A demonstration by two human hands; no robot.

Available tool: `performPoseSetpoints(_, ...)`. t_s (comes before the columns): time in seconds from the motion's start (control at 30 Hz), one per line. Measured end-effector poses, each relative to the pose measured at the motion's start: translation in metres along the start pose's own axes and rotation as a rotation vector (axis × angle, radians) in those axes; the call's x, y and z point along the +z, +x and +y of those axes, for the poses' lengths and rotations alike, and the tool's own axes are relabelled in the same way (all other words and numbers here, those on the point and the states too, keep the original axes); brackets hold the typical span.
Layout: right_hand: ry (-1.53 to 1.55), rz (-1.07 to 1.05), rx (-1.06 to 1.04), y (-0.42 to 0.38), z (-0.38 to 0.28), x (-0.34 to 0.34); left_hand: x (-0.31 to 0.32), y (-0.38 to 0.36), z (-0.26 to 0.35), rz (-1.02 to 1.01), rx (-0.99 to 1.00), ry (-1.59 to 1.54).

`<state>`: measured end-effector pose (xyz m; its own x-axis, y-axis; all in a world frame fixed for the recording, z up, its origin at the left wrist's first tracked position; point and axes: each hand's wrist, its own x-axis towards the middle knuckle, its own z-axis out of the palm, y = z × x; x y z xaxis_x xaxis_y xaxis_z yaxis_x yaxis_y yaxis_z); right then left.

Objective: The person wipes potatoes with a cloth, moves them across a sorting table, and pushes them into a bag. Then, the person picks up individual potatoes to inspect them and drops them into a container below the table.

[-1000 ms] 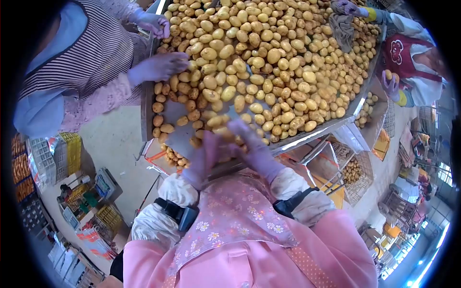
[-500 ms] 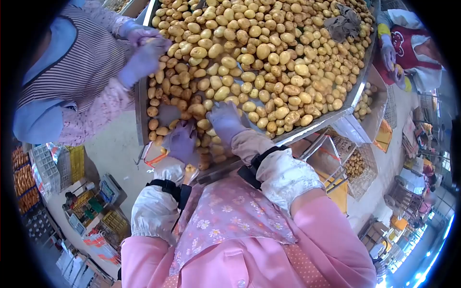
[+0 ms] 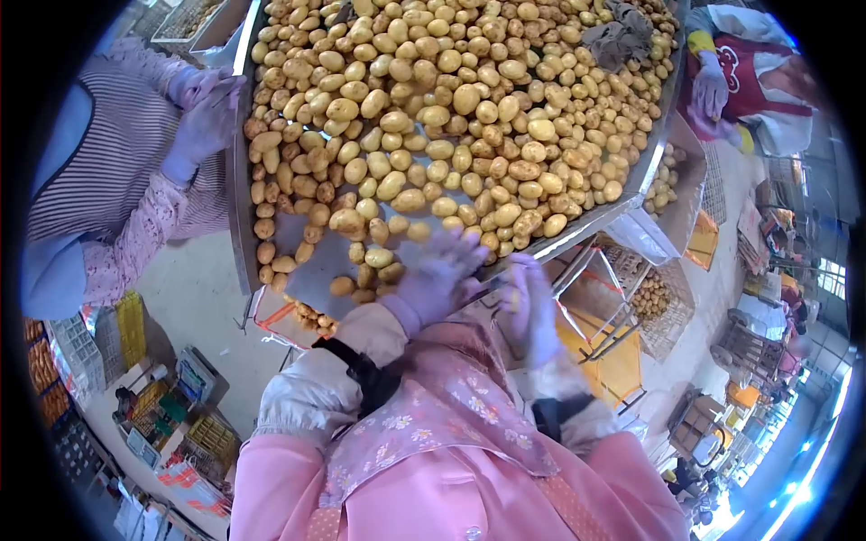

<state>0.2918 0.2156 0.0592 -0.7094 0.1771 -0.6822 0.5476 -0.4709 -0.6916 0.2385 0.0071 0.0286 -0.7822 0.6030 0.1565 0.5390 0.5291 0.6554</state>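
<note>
Small yellow-brown potatoes (image 3: 424, 117) lie heaped on a metal-rimmed table (image 3: 316, 266). My left hand (image 3: 437, 279), in a purple glove, reaches across my front to the near edge of the heap. Its fingers are spread and slightly blurred, close to the potatoes there. Beside it, my right hand (image 3: 528, 302), gloved alike, is at the table's near right rim. Motion smears its fingers, so whether it holds anything cannot be made out. A few loose potatoes (image 3: 365, 275) rest left of my left hand.
At the left a co-worker's gloved hands (image 3: 203, 117) are held together by the table rim. Another person's gloved hand (image 3: 710, 88) shows at the right. A grey cloth (image 3: 618, 38) lies on the heap. Below the rim are a crate of potatoes (image 3: 651, 296) and a metal frame (image 3: 591, 293).
My right hand has left the potatoes and moved right to the rim. My left hand has swung right and forward across my front. The co-worker's hands at the left have drawn back from the heap.
</note>
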Motion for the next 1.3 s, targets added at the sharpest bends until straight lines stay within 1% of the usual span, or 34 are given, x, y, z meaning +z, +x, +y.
performPoseSetpoints(0.03, -0.696, 0.008, -0.446, 0.011, 0.011, -0.058, -0.007, 0.0, -0.013, -0.02, -0.051, 0.121)
performPoseSetpoints(0.07, -0.884, 0.167, -0.344, -0.003, -0.011, -0.079, -0.029, 0.009, -0.02, -0.191, -0.219, 0.087)
performPoseSetpoints(0.1, -1.319, 0.132, -0.418, -0.017, -0.038, -0.106, -0.03, -0.009, -0.04, -0.113, -0.172, 0.089)
performPoseSetpoints(0.13, -1.513, 0.291, -0.393, -0.019, -0.045, -0.135, -0.028, -0.022, -0.057, -0.029, -0.127, 0.093)
performPoseSetpoints(0.17, -1.23, 0.319, -0.409, -0.009, -0.037, -0.18, -0.026, -0.025, -0.056, -0.026, -0.123, 0.092)
performPoseSetpoints(0.2, -1.23, 0.32, -0.409, -0.01, -0.057, -0.147, -0.025, -0.031, -0.053, -0.086, -0.237, 0.142)
performPoseSetpoints(0.23, -1.221, 0.392, -0.32, -0.007, -0.077, -0.111, -0.022, -0.038, -0.049, -0.148, -0.356, 0.191)
performPoseSetpoints(0.27, -1.208, 0.465, -0.218, -0.002, -0.084, -0.073, -0.015, -0.044, -0.04, -0.161, -0.36, 0.189)
performPoseSetpoints(0.33, -0.864, 0.152, -0.362, 0.048, -0.03, -0.043, 0.003, -0.035, -0.019, 0.007, -0.198, 0.085)
performPoseSetpoints(0.37, -1.011, 0.015, -0.835, 0.06, -0.023, 0.012, -0.006, -0.023, -0.005, -0.074, -0.124, 0.019)
performPoseSetpoints(0.4, -1.121, -0.004, -0.994, 0.077, -0.008, 0.054, -0.003, -0.027, -0.011, -0.072, -0.134, 0.02)
performPoseSetpoints(0.43, -1.285, -0.07, -0.883, 0.094, 0.016, 0.086, 0.001, -0.039, -0.023, -0.168, -0.052, 0.012)
performPoseSetpoints(0.47, -1.68, -0.062, -0.736, 0.07, 0.023, 0.122, -0.001, -0.049, -0.034, -0.26, 0.028, 0.008)
performPoseSetpoints(0.5, -1.802, -0.089, -0.918, 0.081, 0.058, 0.132, -0.021, -0.054, -0.042, -0.089, 0.114, 0.028)
performPoseSetpoints(0.53, -1.794, -0.297, -0.942, 0.074, 0.069, 0.138, -0.04, -0.065, -0.051, -0.089, 0.103, 0.044)
performPoseSetpoints(0.6, -1.517, -0.852, -0.998, 0.078, 0.071, 0.103, -0.067, -0.101, -0.054, -0.19, 0.056, 0.18)
performPoseSetpoints(0.63, -1.645, -0.875, -0.911, 0.081, 0.043, 0.099, -0.077, -0.12, -0.057, -0.191, 0.044, 0.179)
performPoseSetpoints(0.67, -1.774, -0.896, -0.829, 0.091, 0.004, 0.103, -0.084, -0.137, -0.061, -0.242, -0.157, 0.169)
performPoseSetpoints(0.7, -1.948, -0.761, -0.864, 0.112, -0.021, 0.108, -0.09, -0.147, -0.067, -0.289, -0.361, 0.158)
performPoseSetpoints(0.73, -2.018, -0.575, -0.956, 0.143, -0.028, 0.107, -0.094, -0.149, -0.075, -0.289, -0.375, 0.16)
performPoseSetpoints(0.77, -1.917, -0.451, -1.189, 0.176, -0.028, 0.117, -0.097, -0.149, -0.085, -0.083, -0.491, 0.262)
performPoseSetpoints(0.8, -1.677, -0.364, -1.09, 0.188, -0.035, 0.155, -0.101, -0.146, -0.092, 0.116, -0.603, 0.363)
performPoseSetpoints(0.83, -1.766, -0.287, -0.92, 0.185, -0.044, 0.2, -0.111, -0.125, -0.102, 0.248, -0.648, 0.248)
performPoseSetpoints(0.87, -1.704, -0.112, -1.125, 0.198, -0.018, 0.223, -0.121, -0.094, -0.118, 0.386, -0.684, 0.137)
performPoseSetpoints(0.93, -1.689, -0.328, -1.027, 0.174, 0.001, 0.264, -0.111, -0.064, -0.151, 0.541, -0.677, 0.162)
performPoseSetpoints(0.97, -1.725, -0.492, -1.026, 0.162, 0.004, 0.258, -0.105, -0.055, -0.144, 0.544, -0.684, 0.166)
performPoseSetpoints(1.0, -1.757, -0.65, -1.019, 0.146, 0.007, 0.248, -0.1, -0.042, -0.137, 0.46, -0.744, 0.285)
performPoseSetpoints(1.03, -1.721, -0.721, -1.042, 0.144, 0.016, 0.222, -0.097, -0.038, -0.132, 0.374, -0.804, 0.4)
performPoseSetpoints(1.07, -1.661, -0.781, -1.061, 0.141, 0.014, 0.19, -0.096, -0.044, -0.127, 0.372, -0.807, 0.397)
performPoseSetpoints(1.1, -1.6, -0.836, -1.075, 0.136, 0.006, 0.156, -0.093, -0.055, -0.118, 0.304, -0.715, 0.345)
performPoseSetpoints(1.17, -1.782, -0.683, -0.925, 0.117, -0.019, 0.107, -0.085, -0.082, -0.103, 0.161, -0.554, 0.31)
performPoseSetpoints(1.2, -1.787, -0.681, -0.923, 0.101, -0.019, 0.095, -0.086, -0.087, -0.107, 0.162, -0.552, 0.305)
performPoseSetpoints(1.27, -1.91, -0.549, -0.85, 0.072, -0.016, 0.076, -0.09, -0.096, -0.118, 0.272, -0.615, 0.258)
performPoseSetpoints(1.3, -1.914, -0.539, -0.846, 0.067, -0.014, 0.073, -0.098, -0.099, -0.139, 0.271, -0.607, 0.253)
